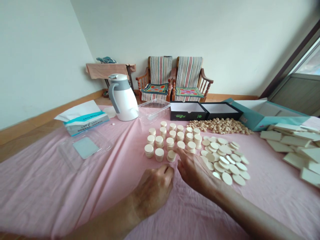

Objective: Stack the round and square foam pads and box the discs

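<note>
My left hand [157, 186] is curled closed just above the pink cloth, in front of the stacks; whatever its fingers may hold is hidden. My right hand [191, 166] reaches in from the right with its fingers partly stretched and apart. Its fingertips are beside a short stack of round wooden discs [171, 156] in the front row, close to another stack [180, 145]. Several more stacks stand upright in rough rows behind. To the right of my right hand lies a loose spread of wooden discs [226, 158], partly hidden by my wrist.
Behind the stacks are a clear plastic tray [155, 110], two black boxes [187, 115] and a heap of small wooden beads [220, 126]. A teal box [272, 120] and wooden rectangles [295, 140] lie right. A white jug [126, 100], tissue pack [85, 120] and plastic case [86, 148] are left.
</note>
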Demonstrator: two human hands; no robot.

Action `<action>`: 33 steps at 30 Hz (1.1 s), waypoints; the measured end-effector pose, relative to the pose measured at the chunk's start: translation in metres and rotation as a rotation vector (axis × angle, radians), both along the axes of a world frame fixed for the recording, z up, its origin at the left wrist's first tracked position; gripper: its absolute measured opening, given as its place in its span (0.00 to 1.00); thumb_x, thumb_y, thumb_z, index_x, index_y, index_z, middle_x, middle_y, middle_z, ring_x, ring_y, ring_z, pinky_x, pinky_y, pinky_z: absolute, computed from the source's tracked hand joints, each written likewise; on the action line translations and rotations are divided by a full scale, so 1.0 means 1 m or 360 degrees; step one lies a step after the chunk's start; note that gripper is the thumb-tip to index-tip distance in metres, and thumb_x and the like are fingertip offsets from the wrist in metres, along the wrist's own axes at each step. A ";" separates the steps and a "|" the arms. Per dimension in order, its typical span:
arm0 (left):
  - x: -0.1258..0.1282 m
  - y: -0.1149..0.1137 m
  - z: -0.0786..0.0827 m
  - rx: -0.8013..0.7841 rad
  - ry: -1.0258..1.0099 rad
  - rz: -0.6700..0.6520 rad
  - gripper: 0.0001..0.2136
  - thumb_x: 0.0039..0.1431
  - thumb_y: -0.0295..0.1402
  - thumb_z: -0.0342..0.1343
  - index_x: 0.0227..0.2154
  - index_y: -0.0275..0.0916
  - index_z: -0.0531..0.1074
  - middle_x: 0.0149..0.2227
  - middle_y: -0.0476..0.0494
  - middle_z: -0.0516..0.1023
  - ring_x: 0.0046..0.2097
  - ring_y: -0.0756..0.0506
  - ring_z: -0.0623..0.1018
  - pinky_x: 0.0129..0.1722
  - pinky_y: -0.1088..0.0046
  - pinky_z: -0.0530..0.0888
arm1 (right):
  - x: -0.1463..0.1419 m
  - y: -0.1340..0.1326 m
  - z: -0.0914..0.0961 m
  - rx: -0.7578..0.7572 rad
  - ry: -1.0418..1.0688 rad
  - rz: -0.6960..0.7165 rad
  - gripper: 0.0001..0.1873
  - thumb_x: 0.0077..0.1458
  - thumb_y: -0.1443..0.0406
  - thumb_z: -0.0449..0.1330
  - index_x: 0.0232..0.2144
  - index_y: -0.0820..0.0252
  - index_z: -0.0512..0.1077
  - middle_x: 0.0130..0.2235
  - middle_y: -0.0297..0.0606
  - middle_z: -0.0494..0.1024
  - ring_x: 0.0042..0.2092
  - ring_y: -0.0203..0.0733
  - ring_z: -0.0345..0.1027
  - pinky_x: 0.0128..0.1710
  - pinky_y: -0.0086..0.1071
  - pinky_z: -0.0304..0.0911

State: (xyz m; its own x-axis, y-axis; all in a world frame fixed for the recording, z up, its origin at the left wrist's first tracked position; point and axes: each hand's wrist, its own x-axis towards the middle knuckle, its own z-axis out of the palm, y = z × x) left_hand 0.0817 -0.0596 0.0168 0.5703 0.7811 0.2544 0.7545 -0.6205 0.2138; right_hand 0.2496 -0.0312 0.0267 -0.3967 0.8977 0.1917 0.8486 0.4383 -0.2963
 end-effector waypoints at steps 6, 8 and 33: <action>-0.001 0.003 -0.007 -0.0080 -0.0104 0.0052 0.07 0.60 0.25 0.48 0.33 0.38 0.71 0.31 0.43 0.76 0.30 0.45 0.77 0.31 0.71 0.73 | 0.001 -0.001 -0.005 -0.0017 -0.0024 -0.0038 0.19 0.52 0.75 0.46 0.47 0.62 0.61 0.35 0.42 0.76 0.28 0.37 0.65 0.24 0.29 0.46; -0.002 0.004 -0.009 -0.0100 -0.0120 0.0054 0.08 0.60 0.25 0.48 0.35 0.38 0.71 0.32 0.43 0.77 0.31 0.45 0.77 0.32 0.71 0.74 | 0.001 0.000 -0.007 -0.0018 -0.0019 -0.0038 0.17 0.52 0.75 0.46 0.45 0.62 0.62 0.34 0.42 0.75 0.30 0.39 0.66 0.25 0.29 0.48; 0.000 0.005 0.003 -0.0184 0.0219 0.0098 0.09 0.62 0.25 0.45 0.33 0.39 0.70 0.33 0.47 0.75 0.33 0.45 0.77 0.32 0.69 0.75 | 0.084 0.010 0.024 -0.0283 -0.0390 -0.0132 0.15 0.48 0.75 0.53 0.36 0.59 0.73 0.37 0.42 0.74 0.40 0.44 0.69 0.36 0.32 0.56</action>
State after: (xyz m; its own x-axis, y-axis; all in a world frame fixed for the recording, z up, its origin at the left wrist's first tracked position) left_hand 0.0820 -0.0544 0.0194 0.5435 0.8352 0.0840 0.8174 -0.5494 0.1730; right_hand 0.3336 -0.0209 0.0509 -0.3357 0.9398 -0.0637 0.9349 0.3242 -0.1444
